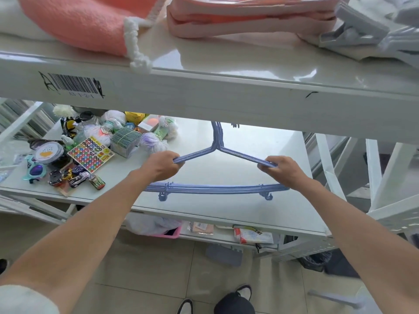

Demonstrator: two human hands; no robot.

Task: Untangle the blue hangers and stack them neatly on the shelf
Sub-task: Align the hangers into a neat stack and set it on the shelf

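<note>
Several blue hangers [216, 189], lined up as one flat bundle, rest on the white middle shelf [260, 214]. Their hooks point away from me and pass under the upper shelf's front beam, which hides the hook tips. My left hand [162, 165] is closed on the bundle's left shoulder arm. My right hand [282, 167] is closed on the right shoulder arm. The bottom bars with small clips lie near the shelf's front edge, between my wrists.
A heap of small toys, stickers [90, 154], toy cars [76, 177] and yarn balls fills the shelf's left part. The upper shelf beam [204, 96] overhangs closely, carrying pink cushions [249, 17] and grey hangers [362, 30]. A lower shelf holds packets and a pink bin [170, 234].
</note>
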